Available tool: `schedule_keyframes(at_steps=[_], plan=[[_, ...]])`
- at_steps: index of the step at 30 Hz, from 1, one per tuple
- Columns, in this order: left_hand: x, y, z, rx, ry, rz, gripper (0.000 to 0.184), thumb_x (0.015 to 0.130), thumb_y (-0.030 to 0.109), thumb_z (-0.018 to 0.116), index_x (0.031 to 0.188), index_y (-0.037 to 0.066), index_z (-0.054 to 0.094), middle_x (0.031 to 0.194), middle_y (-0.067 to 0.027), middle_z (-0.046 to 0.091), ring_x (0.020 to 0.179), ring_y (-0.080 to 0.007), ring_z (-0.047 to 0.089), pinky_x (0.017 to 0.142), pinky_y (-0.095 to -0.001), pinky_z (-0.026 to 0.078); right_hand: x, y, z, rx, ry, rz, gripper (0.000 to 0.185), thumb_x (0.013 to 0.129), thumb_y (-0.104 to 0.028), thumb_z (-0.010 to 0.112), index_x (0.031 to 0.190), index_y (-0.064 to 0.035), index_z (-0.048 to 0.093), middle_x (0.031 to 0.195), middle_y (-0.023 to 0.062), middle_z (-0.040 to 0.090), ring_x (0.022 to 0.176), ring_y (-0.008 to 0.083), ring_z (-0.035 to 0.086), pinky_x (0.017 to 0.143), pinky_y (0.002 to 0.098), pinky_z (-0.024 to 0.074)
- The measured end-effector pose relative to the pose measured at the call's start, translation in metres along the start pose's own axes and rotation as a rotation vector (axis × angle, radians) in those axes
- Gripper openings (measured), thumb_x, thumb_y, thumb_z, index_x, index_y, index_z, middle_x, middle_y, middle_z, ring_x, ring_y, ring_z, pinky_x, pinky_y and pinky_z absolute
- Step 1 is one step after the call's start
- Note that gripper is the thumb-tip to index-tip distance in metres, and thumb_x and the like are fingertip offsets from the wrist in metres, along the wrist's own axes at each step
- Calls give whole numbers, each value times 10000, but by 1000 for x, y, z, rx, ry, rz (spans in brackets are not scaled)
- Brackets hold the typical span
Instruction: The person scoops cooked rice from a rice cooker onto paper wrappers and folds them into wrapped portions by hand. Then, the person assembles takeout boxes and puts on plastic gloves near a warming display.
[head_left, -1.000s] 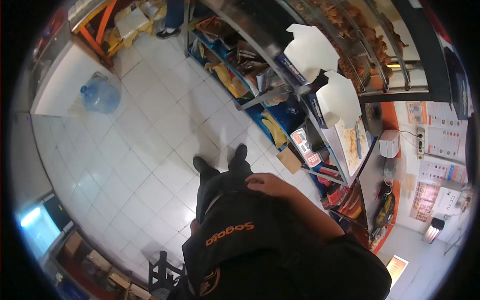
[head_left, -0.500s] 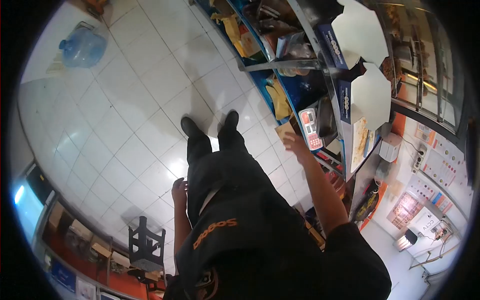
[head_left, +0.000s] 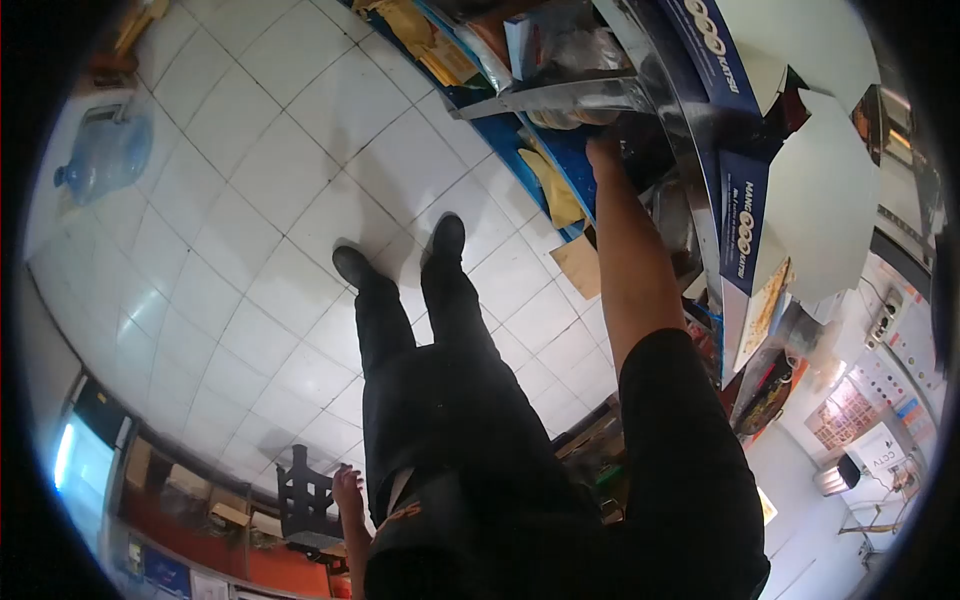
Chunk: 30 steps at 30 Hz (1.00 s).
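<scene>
My right arm reaches over the edge of a blue shelf (head_left: 573, 160). Only the back part of my right hand (head_left: 601, 158) shows, close to a dark item on the shelf, and its fingers are hidden. Beside that arm, a tan cardboard flap (head_left: 577, 268) and yellow-brown paper (head_left: 551, 190) stick out at the shelf's edge. Just above the hand lie round, clear-looking containers (head_left: 570, 118). My left hand (head_left: 347, 491) hangs low by my left side, holding nothing, its fingers apart. Behind it stands a black plastic stool (head_left: 305, 500).
Blue boxes with white lettering (head_left: 742, 225) line the counter above the shelf. A metal shelf bar (head_left: 545, 98) crosses near my right hand. A large blue water bottle (head_left: 110, 160) lies on the tiled floor (head_left: 250, 200), far left. Low shelves with cartons (head_left: 190, 480) stand at lower left.
My right hand has gone from in front of the shelf to inside it. My arm now covers where a red and white scale showed. The view has shifted, with the shelf closer.
</scene>
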<state>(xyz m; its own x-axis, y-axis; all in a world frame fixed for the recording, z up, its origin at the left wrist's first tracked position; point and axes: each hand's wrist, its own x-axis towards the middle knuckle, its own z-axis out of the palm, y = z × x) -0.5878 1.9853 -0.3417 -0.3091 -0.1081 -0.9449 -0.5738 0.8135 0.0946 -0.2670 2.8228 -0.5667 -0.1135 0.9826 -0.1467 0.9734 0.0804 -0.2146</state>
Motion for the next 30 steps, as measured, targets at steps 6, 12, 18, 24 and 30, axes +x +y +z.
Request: schedule_keyframes(at_steps=[6,12,18,24,30], plan=[[-15,155,96,156,0,648,244,903,26,524,1119,-15,629,978,-122,682,920,-204,666,793,-332,539,-113,-95,-82,3,448,103,247,887,-242,620,967,-34,725,1029,181,700,1056,407,587,930,516,440],[-171,358,241,363,-396,983,236,929,91,603,1144,-3,626,1079,-187,677,994,-290,672,860,-373,519,-289,-186,-197,942,240,362,314,861,-125,728,1120,-21,583,925,126,710,836,204,662,753,331,512],[-244,389,262,135,-588,1255,469,916,192,688,1277,-38,495,1095,-145,665,977,-219,649,868,-338,515,-376,-271,-301,1350,-116,235,367,924,6,567,1279,1,472,1166,171,665,1080,223,651,892,313,526],[-262,430,180,-220,-729,962,293,968,153,614,1190,-21,535,1070,-138,677,962,-195,660,844,-316,532,-396,-338,-358,1798,-207,61,425,850,136,402,1247,6,477,1290,172,581,1128,246,620,953,387,524],[-261,457,99,-223,-633,1009,169,917,138,689,984,-16,672,928,-85,707,839,-137,648,810,-283,516,-382,-376,-401,1476,8,-20,249,848,57,498,1057,-23,607,1038,63,675,814,130,584,736,267,485]])
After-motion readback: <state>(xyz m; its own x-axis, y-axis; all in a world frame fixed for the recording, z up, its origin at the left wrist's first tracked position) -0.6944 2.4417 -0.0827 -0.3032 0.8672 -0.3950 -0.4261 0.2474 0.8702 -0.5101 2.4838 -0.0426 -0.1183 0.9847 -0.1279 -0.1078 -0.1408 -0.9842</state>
